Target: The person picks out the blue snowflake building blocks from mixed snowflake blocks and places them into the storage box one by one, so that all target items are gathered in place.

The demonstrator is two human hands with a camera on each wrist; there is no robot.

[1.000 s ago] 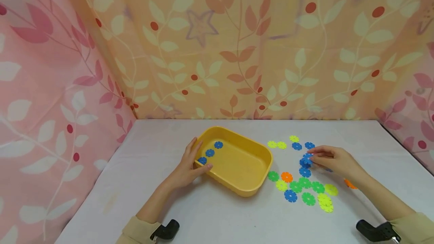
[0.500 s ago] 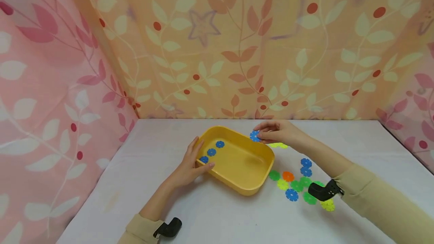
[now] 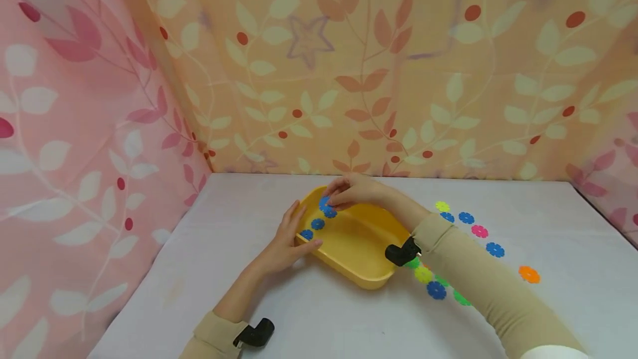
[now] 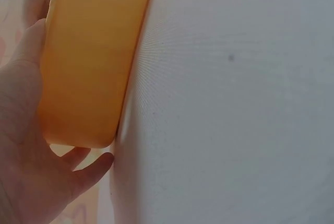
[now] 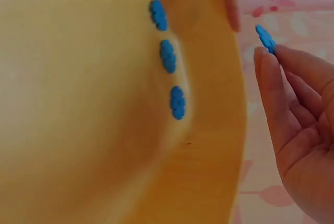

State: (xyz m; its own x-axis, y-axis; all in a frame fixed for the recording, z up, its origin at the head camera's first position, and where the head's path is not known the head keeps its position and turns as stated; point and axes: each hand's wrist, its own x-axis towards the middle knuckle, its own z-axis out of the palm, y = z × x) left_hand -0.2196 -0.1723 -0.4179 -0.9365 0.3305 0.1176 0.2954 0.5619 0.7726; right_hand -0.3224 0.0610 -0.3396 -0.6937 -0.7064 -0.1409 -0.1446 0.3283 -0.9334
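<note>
Blue notched disc point(image 3: 325, 204) pinched between thumb and fingers of right hand point(image 3: 353, 188), edge poking past the fingertips, which probably suits a thin flat piece. In head view it sits over the tub's left part; height can't be told. Left hand point(image 3: 286, 245) grips left end of the yellow tub point(image 3: 369, 280), thumb at near rim, fingers round the end, likely steadying it. Tub upright, angled on white desk point(image 3: 164, 270). Contents: three blue discs point(image 3: 317, 224), lined up along the left end, gaps between, all one colour. Right of tub, loose: pink disc point(image 3: 480, 231), orange disc point(image 3: 529, 274), plus yellow, green, more blue; right sleeve point(image 3: 463, 262) blocks part of the spread.
</note>
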